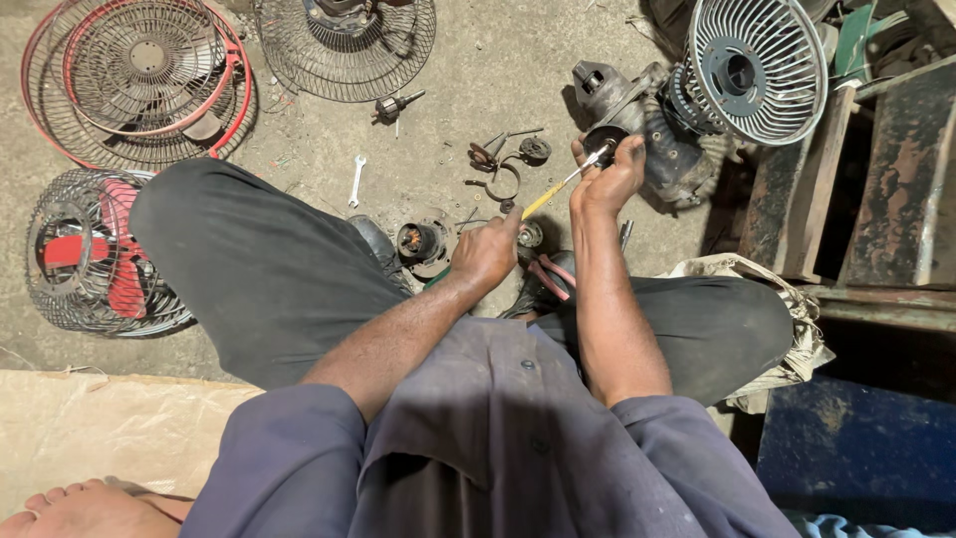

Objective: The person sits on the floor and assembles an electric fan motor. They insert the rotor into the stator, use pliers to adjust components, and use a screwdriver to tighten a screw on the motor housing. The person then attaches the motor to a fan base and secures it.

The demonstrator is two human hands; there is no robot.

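Two hands: left hand (486,251) grips yellow-handled screwdriver (560,186); right hand (607,181) steadies round black part (603,140).

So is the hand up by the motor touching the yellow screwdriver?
Touching. The head view shows the right hand with its fingers wrapped around the shaft of the yellow screwdriver, near the tip, steadying it against the dark motor part.

Both hands (488,249) (607,179) on yellow-handled screwdriver (558,187) beside fan motor (637,125)

A fan repair workshop, worked from the floor

Wire fan guards (139,80) lie upper left on bare concrete (478,80), a spanner (356,179) and loose motor parts (423,242) mid-frame, rusty metal frames (876,179) at right.
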